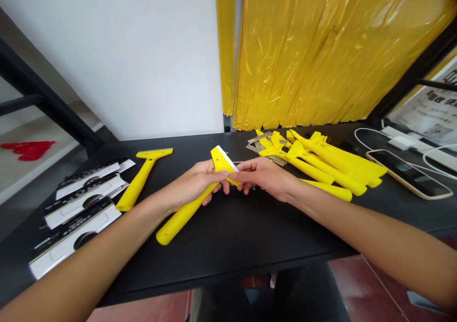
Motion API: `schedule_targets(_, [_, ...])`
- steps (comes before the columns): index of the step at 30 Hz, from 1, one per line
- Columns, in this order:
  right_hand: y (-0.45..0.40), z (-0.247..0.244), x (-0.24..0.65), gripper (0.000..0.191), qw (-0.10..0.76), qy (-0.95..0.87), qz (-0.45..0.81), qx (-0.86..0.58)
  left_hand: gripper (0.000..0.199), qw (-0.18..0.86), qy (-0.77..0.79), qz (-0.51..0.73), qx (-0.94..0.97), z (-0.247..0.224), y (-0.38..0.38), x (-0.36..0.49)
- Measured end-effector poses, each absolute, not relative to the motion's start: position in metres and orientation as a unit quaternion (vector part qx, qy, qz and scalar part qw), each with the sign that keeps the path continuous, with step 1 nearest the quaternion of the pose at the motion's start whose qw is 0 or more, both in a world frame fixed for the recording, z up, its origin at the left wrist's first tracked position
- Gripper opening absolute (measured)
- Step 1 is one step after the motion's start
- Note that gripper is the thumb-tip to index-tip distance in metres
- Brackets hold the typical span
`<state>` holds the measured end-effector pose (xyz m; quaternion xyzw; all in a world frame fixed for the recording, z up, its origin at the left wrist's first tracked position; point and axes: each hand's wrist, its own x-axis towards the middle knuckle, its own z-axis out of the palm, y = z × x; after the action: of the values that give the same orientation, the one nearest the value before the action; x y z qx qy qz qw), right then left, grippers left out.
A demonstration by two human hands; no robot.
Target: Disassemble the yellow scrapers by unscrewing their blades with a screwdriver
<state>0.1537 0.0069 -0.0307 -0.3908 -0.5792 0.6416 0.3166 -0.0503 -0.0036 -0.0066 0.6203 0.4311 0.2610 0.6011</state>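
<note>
Above the middle of the black table, my left hand (198,181) is closed around the neck of a yellow scraper (183,217), its handle slanting down to the left. A pale strip runs along the edge of the scraper's head. My right hand (266,176) pinches the lower right end of that head, thumb and fingers together; whether a small part sits between them is hidden. To the left of my left hand lies another yellow scraper (144,179) with a blade edge. Beyond my right hand is a pile of yellow scraper handles (335,160) with loose grey metal blades (259,142) beside it.
White and black packages (76,236) lie at the left of the black table (228,246). A phone (409,174), white cables and a power strip (421,143) are at the right. A white panel (150,55) and yellow plastic film (314,50) stand behind.
</note>
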Motion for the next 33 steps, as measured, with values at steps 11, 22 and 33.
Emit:
schedule_targets(11, [0.013,-0.030,0.152,0.029,0.373,-0.488,0.675,-0.408,0.045,-0.016,0.453,0.308,0.837,-0.016,-0.010,-0.052])
schedule_targets(22, [0.013,-0.029,0.154,0.013,0.411,-0.428,0.723,-0.353,0.044,-0.067,0.399,0.199,0.893,-0.025,-0.007,-0.060])
schedule_targets(33, [0.011,-0.031,0.149,0.006,0.405,-0.395,0.740,-0.364,0.027,-0.196,0.356,0.121,0.905,-0.022,-0.010,-0.055])
